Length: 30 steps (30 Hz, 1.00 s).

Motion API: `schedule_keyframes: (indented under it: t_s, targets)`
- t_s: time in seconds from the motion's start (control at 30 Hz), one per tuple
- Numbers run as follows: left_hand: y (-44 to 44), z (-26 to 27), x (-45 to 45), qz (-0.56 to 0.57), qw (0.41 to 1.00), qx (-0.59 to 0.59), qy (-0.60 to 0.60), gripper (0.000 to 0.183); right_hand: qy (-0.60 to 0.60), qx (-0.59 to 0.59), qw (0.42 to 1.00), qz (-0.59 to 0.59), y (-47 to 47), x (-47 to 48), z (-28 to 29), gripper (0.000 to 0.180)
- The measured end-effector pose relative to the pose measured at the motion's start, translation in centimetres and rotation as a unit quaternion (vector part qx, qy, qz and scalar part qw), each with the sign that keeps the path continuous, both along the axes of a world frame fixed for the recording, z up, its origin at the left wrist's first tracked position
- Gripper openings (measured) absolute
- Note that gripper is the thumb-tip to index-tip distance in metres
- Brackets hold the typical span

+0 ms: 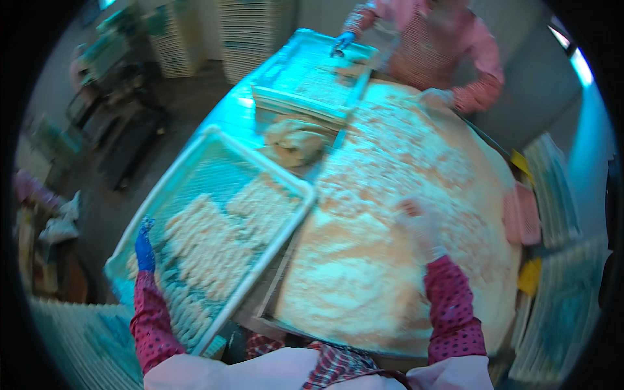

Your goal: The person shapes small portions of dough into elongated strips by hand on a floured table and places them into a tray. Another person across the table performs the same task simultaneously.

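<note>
My left hand (pixel 145 246), in a blue glove dusted with white, is over the left side of a shallow mesh-bottomed tray (pixel 251 282); whether its fingers grip anything is unclear. Rows of small pale pieces (pixel 209 246) lie in this tray. My right hand (pixel 419 226), in a thin translucent glove, is over the heap of pale, floury pieces (pixel 404 156) that covers the broad work surface. Blur hides its fingertips and anything between them. Smoother powder (pixel 341 273) lies nearer my body.
A co-worker (pixel 438 53) stands across the table, one gloved hand at a far tray (pixel 312 73). A crumpled tan cloth (pixel 295 139) lies between the trays. A pink basket (pixel 522 214) and stacked trays (pixel 560 307) stand at the right; more stacks (pixel 246 36) stand behind.
</note>
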<state>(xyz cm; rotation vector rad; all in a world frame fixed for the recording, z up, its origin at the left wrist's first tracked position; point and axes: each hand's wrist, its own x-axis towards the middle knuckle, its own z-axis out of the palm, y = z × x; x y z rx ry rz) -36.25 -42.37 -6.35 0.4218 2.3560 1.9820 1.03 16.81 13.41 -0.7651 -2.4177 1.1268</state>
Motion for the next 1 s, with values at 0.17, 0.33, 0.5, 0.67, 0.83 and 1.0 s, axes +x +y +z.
schedule_keyframes:
  t_s: [0.17,0.33,0.5,0.67,0.83,1.0]
  targets:
    - [19.9,12.2,14.7,-0.198,0.957,-0.149,0.149,0.041,-0.091,0.108,0.960,0.240,-5.7,6.9,-3.0,0.041]
    - [31.4,8.2,25.8,-0.371,0.897,-0.205,0.129,0.049,-0.058,0.213,0.972,0.081,-11.8,8.2,-7.6,0.040]
    - [37.7,7.7,32.4,-0.375,0.898,-0.159,0.167,0.045,-0.007,0.141,0.988,-0.057,-9.5,10.4,-11.0,0.023]
    - [36.8,5.0,31.2,-0.413,0.831,-0.238,0.286,0.040,-0.008,0.081,0.985,-0.154,-6.1,14.8,-8.3,0.025]
    - [33.8,8.1,30.1,-0.366,0.835,-0.285,0.296,0.051,-0.005,0.260,0.965,0.045,-9.4,10.7,-6.7,0.039]
    - [38.4,4.3,30.4,-0.424,0.815,-0.317,0.236,0.046,-0.065,0.320,0.941,0.092,-6.6,7.3,-13.7,0.027]
